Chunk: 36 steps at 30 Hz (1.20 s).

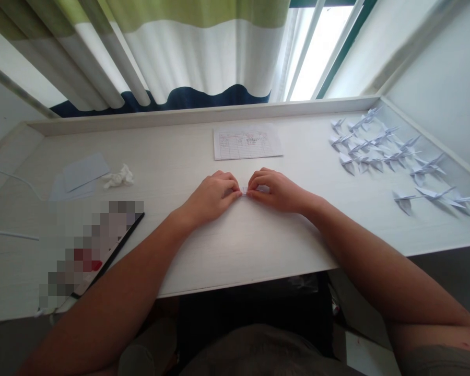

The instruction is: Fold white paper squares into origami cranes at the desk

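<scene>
Both my hands rest on the white desk (235,245) near its middle, fingertips meeting. My left hand (211,196) and my right hand (276,190) each pinch one small folded piece of white paper (245,190) between thumb and fingers; most of it is hidden under the fingers. Both hands are closed on it, pressing it against the desktop.
Several folded white paper cranes (379,149) are spread over the right side of the desk. A lined printed sheet (246,142) lies behind my hands. At the left are flat paper sheets (84,171), a crumpled paper (118,177), a blurred-out item (90,245) and a thin cable (11,236). Curtains (180,47) hang behind.
</scene>
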Available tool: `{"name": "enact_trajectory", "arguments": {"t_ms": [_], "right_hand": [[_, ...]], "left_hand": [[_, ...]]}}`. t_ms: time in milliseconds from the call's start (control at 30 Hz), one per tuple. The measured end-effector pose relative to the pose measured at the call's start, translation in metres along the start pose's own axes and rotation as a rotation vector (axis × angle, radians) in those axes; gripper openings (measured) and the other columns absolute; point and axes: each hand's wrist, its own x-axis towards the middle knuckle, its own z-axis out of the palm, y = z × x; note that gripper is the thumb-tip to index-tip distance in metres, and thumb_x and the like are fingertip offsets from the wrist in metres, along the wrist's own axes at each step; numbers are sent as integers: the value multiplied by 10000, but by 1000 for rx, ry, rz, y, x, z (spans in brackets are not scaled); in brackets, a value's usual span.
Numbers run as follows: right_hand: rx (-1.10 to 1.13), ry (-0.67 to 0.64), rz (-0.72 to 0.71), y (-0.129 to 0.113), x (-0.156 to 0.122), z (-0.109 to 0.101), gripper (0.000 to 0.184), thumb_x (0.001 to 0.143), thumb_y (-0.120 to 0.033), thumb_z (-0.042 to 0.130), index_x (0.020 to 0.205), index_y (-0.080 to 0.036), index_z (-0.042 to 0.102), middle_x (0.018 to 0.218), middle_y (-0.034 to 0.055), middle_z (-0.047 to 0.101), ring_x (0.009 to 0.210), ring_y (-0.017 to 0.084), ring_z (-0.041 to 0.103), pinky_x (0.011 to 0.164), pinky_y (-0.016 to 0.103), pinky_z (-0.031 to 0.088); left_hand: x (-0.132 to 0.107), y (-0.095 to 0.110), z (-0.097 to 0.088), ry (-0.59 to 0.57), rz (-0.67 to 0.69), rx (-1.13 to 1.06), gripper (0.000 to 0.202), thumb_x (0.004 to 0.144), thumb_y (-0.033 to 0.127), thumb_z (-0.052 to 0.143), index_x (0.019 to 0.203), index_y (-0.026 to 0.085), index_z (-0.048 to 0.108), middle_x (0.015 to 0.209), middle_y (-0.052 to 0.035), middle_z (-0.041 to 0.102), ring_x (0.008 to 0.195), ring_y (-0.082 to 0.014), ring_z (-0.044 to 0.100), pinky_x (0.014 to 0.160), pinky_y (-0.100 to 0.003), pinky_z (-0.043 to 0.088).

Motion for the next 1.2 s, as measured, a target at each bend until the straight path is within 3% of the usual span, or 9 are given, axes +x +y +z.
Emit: {"name": "enact_trajectory", "arguments": {"t_ms": [167,333,633,900,1200], "right_hand": [[14,75,51,2,1,5,175,947,-288,676,796,-219,730,1079,112,711,1077,297,591,968,482,501],[57,95,114,5,1,7,155,928,-328,723,821,-221,753,1085,108,703,1083,305,590,973,499,503],[55,29,37,0,-4,2,169,975,-300,696,829,-226,740,1094,100,726,1048,282,600,967,476,501],[32,49,220,-6,-7,2,207,948,-307,739,760,-220,746,1215,124,681,1231,359,552,1078,589,461],[145,-6,305,-8,-8,-6,160,909,-291,788,770,-213,773,1324,128,653,1303,363,582,1091,560,494]], "left_hand": [[0,3,2,29,-55,-46,157,948,298,648,840,227,737,1047,-73,770,1080,-286,643,1022,-474,482],[0,3,3,40,-138,-150,159,912,302,676,783,233,737,1041,-60,774,1097,-279,643,1035,-458,480],[0,4,5,47,-167,-142,140,899,253,691,761,230,686,1029,-54,768,1078,-275,634,1018,-477,475],[2,10,11,53,-263,-74,195,928,272,684,745,206,677,1061,-65,715,1100,-291,580,1026,-510,448],[2,13,9,26,-321,-113,135,902,286,737,777,239,757,1133,-58,703,1187,-311,562,1104,-539,418]]}}
